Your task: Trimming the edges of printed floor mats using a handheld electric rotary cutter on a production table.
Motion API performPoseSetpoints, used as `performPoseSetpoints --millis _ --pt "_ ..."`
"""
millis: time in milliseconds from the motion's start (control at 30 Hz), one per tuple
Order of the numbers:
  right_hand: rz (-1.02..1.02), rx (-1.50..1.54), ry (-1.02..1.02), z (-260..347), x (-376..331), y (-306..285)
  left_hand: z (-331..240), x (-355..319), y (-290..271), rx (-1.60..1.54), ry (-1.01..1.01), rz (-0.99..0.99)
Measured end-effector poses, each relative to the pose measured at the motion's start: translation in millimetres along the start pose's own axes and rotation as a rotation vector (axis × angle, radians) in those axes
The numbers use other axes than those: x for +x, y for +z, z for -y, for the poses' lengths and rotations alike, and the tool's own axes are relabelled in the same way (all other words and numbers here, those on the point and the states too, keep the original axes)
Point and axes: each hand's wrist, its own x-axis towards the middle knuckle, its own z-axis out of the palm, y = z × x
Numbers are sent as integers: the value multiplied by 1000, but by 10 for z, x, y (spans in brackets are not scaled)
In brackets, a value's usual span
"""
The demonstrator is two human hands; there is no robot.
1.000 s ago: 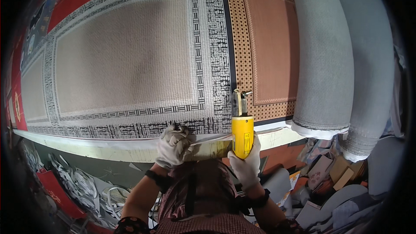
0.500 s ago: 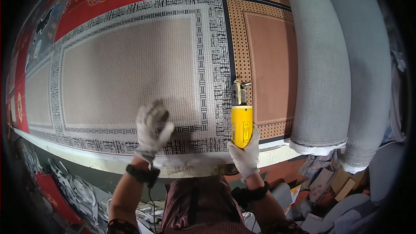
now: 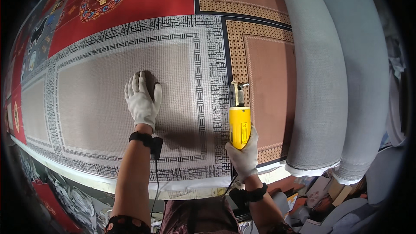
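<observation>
Over printed matting (image 3: 212, 121) on a pale-edged table (image 3: 186, 193), reaches forward with both gloved hands. Lays the left hand (image 3: 143, 102) palm-down on a beige panel (image 3: 95, 108), with fingers a little apart and thumb angled outward. Wraps the right hand (image 3: 244, 156) around the rear of a yellow handheld tool (image 3: 240, 123), pointing its metal head (image 3: 236, 94) away from that hand, near the dark strip (image 3: 227, 56) beside a brown panel (image 3: 273, 95). Cannot tell about contact between head and matting. Has grey rolls (image 3: 323, 82) rightward of the right hand, red panels (image 3: 160, 2) beyond the left, and offcuts (image 3: 318, 190) below and rightward of the right.
</observation>
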Motion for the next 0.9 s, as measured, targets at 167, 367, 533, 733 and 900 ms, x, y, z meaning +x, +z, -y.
performPoseSetpoints --millis 167,367,533,733,900 --pt "-31 -24 -11 91 257 57 -33 12 -36 43 -45 9" --pt "-97 -94 -110 101 496 125 -14 42 -45 26 -31 37" --pt "-46 25 -73 193 754 161 4 47 -31 49 -40 60" --pt "-45 281 -44 395 1019 284 -45 54 -83 -14 -21 47" --pt "34 506 19 573 1205 336 3 22 -55 44 -16 27"
